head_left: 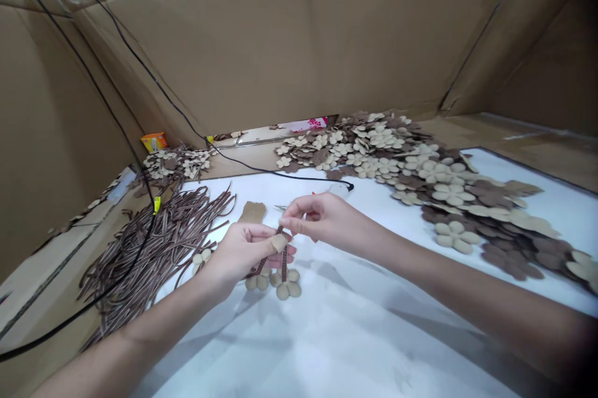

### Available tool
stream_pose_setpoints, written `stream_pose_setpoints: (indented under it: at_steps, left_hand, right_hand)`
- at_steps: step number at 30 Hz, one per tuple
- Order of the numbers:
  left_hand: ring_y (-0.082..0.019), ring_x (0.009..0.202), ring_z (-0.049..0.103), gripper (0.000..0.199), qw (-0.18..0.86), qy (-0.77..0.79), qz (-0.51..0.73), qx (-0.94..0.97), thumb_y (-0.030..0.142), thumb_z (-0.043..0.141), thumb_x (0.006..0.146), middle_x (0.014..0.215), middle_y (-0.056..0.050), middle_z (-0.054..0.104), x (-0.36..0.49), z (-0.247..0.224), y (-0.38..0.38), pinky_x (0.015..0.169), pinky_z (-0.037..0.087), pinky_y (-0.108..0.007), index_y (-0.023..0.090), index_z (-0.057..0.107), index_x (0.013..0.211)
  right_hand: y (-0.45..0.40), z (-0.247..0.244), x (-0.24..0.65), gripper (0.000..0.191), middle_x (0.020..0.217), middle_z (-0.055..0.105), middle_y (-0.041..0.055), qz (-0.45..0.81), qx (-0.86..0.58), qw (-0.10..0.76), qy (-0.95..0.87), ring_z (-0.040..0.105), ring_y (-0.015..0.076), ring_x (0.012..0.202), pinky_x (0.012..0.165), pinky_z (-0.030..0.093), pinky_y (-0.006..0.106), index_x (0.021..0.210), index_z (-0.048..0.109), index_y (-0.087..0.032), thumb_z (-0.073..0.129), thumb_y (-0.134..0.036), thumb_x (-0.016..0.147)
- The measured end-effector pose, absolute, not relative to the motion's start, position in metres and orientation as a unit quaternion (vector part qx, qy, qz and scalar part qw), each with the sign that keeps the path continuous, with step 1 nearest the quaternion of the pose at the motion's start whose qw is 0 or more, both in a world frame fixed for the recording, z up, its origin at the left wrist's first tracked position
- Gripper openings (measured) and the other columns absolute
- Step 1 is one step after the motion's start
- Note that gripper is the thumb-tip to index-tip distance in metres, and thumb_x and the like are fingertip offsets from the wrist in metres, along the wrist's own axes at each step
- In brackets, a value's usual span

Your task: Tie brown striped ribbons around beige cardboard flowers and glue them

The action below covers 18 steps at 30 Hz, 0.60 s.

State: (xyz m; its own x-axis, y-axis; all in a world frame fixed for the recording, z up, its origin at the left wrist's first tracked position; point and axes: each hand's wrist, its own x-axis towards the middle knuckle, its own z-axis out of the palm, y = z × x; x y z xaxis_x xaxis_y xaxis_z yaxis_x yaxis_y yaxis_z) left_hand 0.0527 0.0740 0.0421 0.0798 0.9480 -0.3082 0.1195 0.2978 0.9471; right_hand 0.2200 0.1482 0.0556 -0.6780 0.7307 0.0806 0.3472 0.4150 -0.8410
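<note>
A brown cardboard back wall (261, 43) spans the top of the frame, visibly creased. A cardboard side panel (37, 155) stands at the left edge; another, in shade, occupies the upper right (dark towards the corner). The white work surface (355, 342), lower centre, is evenly lit and carries soft, overlapping shadows.

Counted contents: left hand (250, 250), one; right hand (317, 217), one; black cables (351, 187), two; yellow tags (157, 204), two; orange packet (154, 142), one; heap of striped strips (144, 236), one; main heaps of flower cut-outs (383, 144), two; individual pieces uncountable.
</note>
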Motion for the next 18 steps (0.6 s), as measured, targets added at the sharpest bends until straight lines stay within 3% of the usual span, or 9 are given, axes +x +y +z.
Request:
stream_pose_setpoints:
  at_steps: [5,15,18]
  left_hand:
    - [-0.011,0.057,0.057,0.028,0.573,0.57,0.371,0.458,0.039,0.068,0.072,0.065,-0.005,0.064,0.0525,0.0399,0.0754,0.05,0.042,-0.02,0.013,0.071,0.08]
    - [-0.011,0.059,0.059,0.026,0.58,0.572,0.384,0.434,0.037,0.07,0.07,0.078,-0.008,0.07,0.0556,0.0449,0.074,0.051,0.043,-0.02,0.013,0.07,0.078]
    - [-0.013,0.062,0.06,0.025,0.577,0.565,0.389,0.443,0.038,0.069,0.07,0.07,-0.006,0.069,0.0551,0.0445,0.0737,0.053,0.043,-0.021,0.013,0.07,0.073]
  right_hand:
    - [0.1505,0.0539,0.2193,0.022,0.067,0.063,-0.0001,0.518,-0.325,0.24,-0.754,0.048,0.0096,0.057,0.048,0.038,0.019,0.074,0.066,-0.017,0.063,-0.039,0.074]
    - [0.1491,0.057,0.2195,0.019,0.069,0.065,0.0011,0.504,-0.321,0.243,-0.764,0.051,0.0099,0.057,0.049,0.041,0.02,0.074,0.067,-0.016,0.061,-0.034,0.075]
    - [0.1476,0.0606,0.2204,0.018,0.067,0.065,0.0012,0.508,-0.325,0.233,-0.763,0.049,0.0095,0.055,0.048,0.039,0.02,0.074,0.067,-0.016,0.059,-0.031,0.077]
